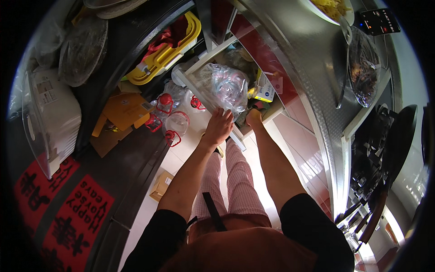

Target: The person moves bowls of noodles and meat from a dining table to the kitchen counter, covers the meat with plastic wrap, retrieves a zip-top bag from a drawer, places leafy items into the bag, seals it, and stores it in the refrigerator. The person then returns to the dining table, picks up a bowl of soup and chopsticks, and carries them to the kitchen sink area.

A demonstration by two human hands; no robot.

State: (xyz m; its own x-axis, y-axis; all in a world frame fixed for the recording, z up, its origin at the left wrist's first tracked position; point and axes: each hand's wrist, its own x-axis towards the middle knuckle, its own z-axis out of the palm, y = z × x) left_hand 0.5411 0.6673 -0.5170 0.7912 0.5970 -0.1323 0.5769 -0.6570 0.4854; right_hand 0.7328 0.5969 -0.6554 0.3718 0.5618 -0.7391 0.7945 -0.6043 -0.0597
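Note:
A pulled-out drawer (194,89) stands in front of my legs. Inside it lies a clear plastic bag (229,85) bunched around pale plastic contents. My left hand (220,123) lies over the drawer's edge, its fingertips at the lower end of the bag; whether it grips anything is unclear. My right hand (254,117) reaches into the drawer at the corner nearer the counter. Its fingers curl down out of sight, so what they touch is hidden. A white and yellow box (264,89) sits just beyond that hand.
Several clear bottles with red handles (176,123) stand left of the drawer, beside an orange cardboard box (125,108). A yellow-rimmed bin (166,51) is behind them. Along the right, a metal counter (302,44) holds a film-covered dish (363,68); a wok (397,142) is on the stove.

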